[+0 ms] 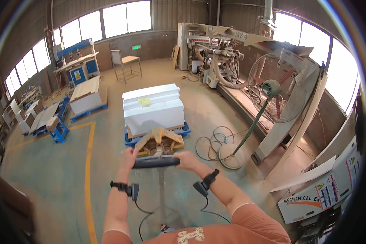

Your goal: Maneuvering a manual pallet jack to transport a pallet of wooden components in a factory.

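Note:
My left hand (128,157) is wrapped round the left end of the black handle (156,163) of a yellow pallet jack (159,135). At the handle's other end my right hand (186,160) grips it. Beyond the handle, the jack's body stands against a blue pallet (186,131). On that pallet rests a stack of white boards (152,112) with a yellow paper (144,101) on its face. Whether the forks are raised is hidden by the load. Each forearm wears a black strap with a small device and a cable.
A green-motored standing fan (271,87) and coiled cable (210,148) are to the right, before a large machine (219,53). A boxy white stack (86,97), a blue stand (59,130) and a yellow floor line (88,162) lie left. A metal-legged table (128,61) stands far back.

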